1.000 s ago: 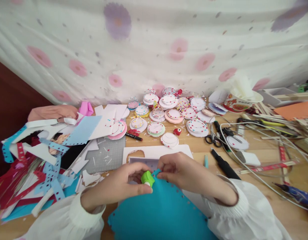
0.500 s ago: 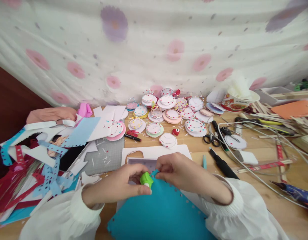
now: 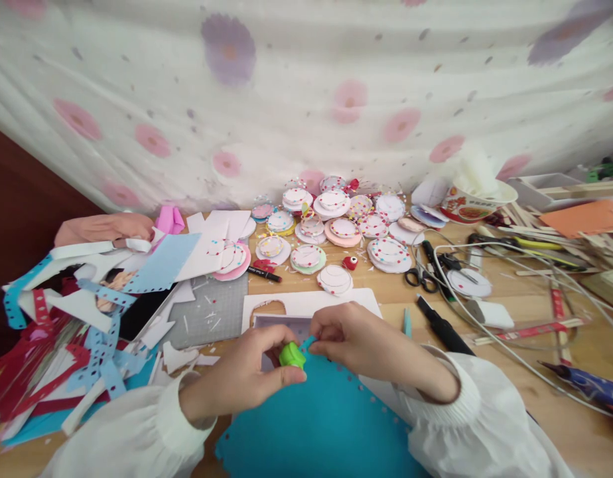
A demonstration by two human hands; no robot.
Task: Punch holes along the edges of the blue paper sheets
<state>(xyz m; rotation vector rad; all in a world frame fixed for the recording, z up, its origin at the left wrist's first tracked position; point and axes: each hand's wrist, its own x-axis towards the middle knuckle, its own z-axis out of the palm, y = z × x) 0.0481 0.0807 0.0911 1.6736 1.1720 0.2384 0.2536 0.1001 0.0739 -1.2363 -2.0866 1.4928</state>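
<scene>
My left hand is closed round a small green hole punch, thumb pressed against its side. The punch sits on the top corner of a teal foam sheet whose edges carry rows of small punched holes. My right hand pinches that same corner of the sheet right beside the punch. Both hands wear white cuffed sleeves and hover over a white sheet with cut-outs.
Several round decorated paper discs crowd the back of the wooden table. Punched strips and scraps pile up at the left. Black scissors, a black knife, cables and wooden sticks lie at the right. A grey cutting mat lies left of centre.
My left hand has shifted slightly right and its wrist has drawn in. The punch and my right hand stay at the sheet's corner.
</scene>
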